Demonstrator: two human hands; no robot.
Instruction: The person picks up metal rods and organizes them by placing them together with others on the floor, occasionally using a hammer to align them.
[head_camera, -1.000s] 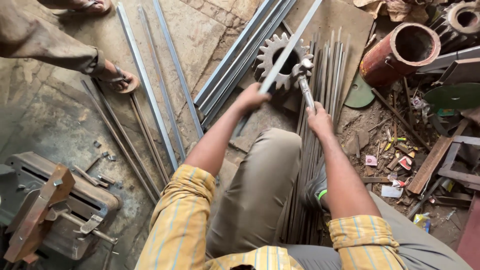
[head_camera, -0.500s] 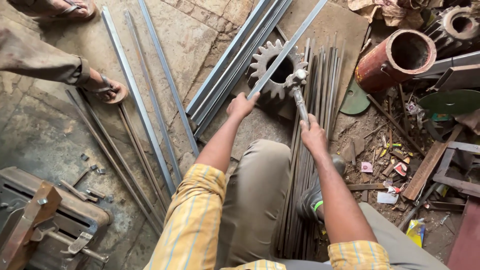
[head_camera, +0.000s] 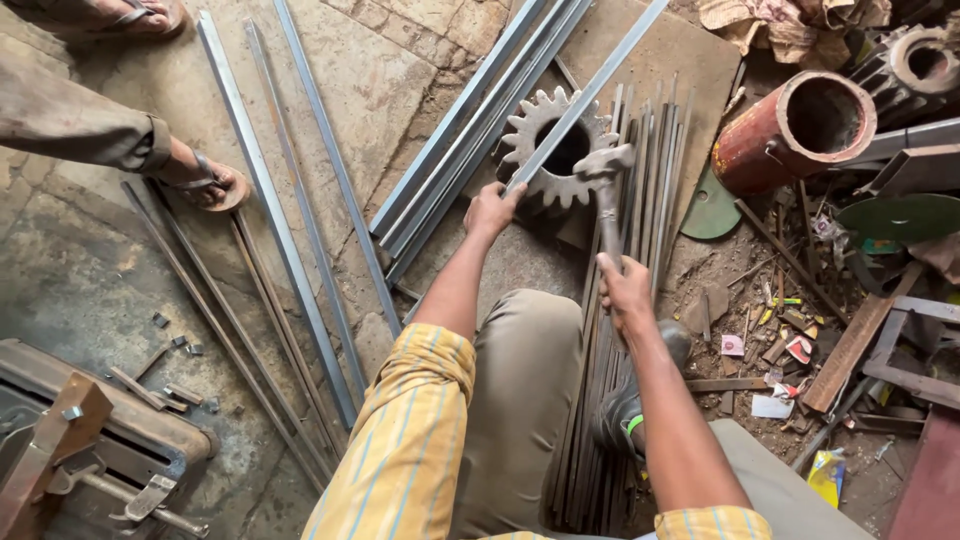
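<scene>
While hands grip: one hammer (head_camera: 606, 190), one bar (head_camera: 585, 100), one gear (head_camera: 560, 150).

Flat bar (head_camera: 590, 95) cut off at top edge; co-worker's foot (head_camera: 130, 15) too.

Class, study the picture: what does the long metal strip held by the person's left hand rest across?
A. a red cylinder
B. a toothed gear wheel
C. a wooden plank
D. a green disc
B: the left hand holds the metal strip lying across the toothed gear wheel.
</scene>
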